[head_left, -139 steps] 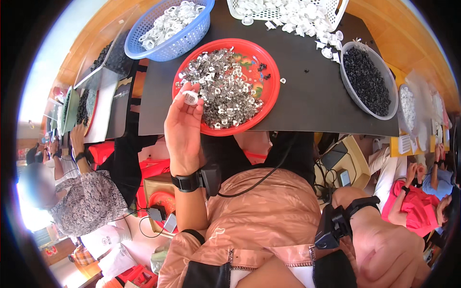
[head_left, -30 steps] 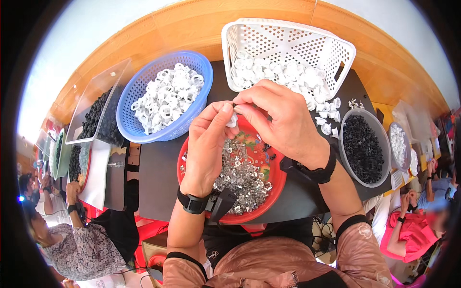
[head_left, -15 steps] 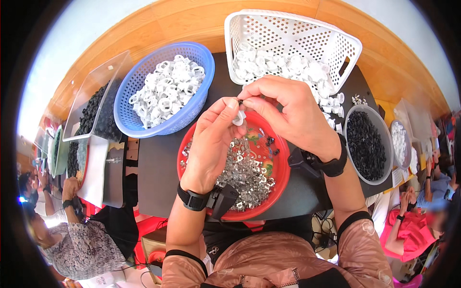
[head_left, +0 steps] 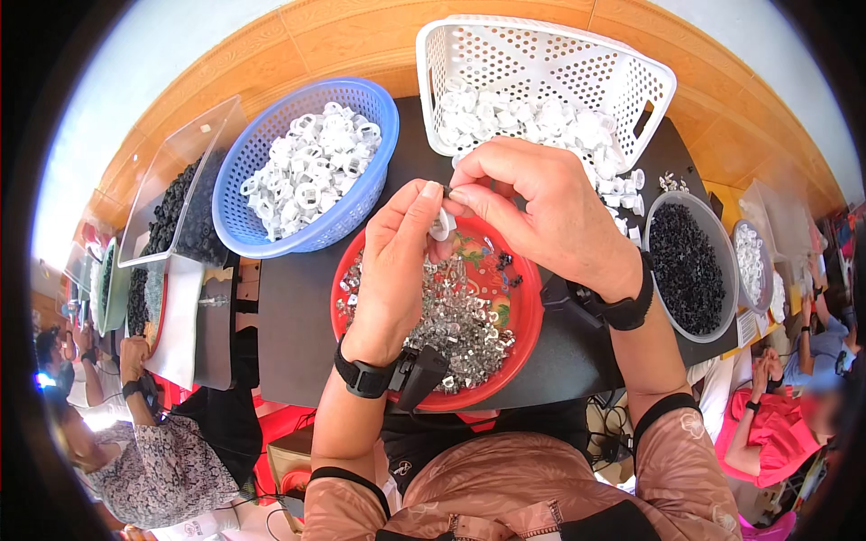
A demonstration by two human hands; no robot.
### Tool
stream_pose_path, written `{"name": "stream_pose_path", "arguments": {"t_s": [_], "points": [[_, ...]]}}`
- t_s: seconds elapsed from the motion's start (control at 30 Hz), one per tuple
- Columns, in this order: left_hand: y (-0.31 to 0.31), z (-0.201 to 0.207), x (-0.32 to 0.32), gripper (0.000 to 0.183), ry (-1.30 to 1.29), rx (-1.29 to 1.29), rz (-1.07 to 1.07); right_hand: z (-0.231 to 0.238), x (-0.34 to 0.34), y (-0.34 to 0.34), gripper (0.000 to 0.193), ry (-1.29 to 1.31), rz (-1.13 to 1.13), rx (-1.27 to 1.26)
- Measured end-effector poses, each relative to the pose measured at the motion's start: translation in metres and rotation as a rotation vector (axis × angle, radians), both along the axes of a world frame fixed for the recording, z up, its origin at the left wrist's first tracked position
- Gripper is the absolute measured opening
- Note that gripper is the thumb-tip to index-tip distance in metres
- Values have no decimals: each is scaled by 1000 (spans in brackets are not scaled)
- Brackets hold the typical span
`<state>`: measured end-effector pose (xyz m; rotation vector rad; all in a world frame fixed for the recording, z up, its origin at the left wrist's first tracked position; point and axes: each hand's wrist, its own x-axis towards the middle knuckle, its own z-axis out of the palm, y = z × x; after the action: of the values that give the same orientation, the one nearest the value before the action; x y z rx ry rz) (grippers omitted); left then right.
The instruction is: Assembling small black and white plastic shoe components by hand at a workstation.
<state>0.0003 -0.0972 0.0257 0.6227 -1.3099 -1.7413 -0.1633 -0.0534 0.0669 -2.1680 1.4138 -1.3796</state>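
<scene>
My left hand [head_left: 397,252] and my right hand [head_left: 541,207] meet above a red tray [head_left: 532,347]. Between the fingers of my left hand is a small white plastic part [head_left: 441,225], partly covered by the thumb. The thumb and fingertips of my right hand pinch a tiny dark piece [head_left: 447,191] against it, right at my left thumb tip; its shape is mostly hidden. Below, the tray holds a heap of small metal and clear pieces [head_left: 460,325], with several little black pieces [head_left: 507,269] near its right side.
A blue basket [head_left: 383,153] of white ring-like parts stands at left, a white basket [head_left: 654,77] of white parts behind. At right is a grey bowl [head_left: 726,243] of black pieces. A clear bin [head_left: 194,135] with black parts stands far left. Other people sit on both sides.
Both hands stay together with fingertips touching, shifting only slightly. The white part has turned a little and sits slightly lower to the left. The whole view has shifted a bit.
</scene>
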Motion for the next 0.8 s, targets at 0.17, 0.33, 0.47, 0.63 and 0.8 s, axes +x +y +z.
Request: {"name": "stream_pose_path", "arguments": {"t_s": [0.17,0.33,0.47,0.63,0.8], "points": [[-1,3,0,21,10,43,-44,4,-6,1,9,112,64,-14],[-5,2,1,26,50,50,-104,3,-8,1,11,174,66,-95],[2,9,-10,30,41,93,5,-2,-9,0,12,144,82,-117],[-8,-4,-2,26,88,93,-95,-1,-8,2,12,87,-26,-5],[-10,0,-10,37,219,191,-81,4,-5,6,15,-56,-64,168]]}}
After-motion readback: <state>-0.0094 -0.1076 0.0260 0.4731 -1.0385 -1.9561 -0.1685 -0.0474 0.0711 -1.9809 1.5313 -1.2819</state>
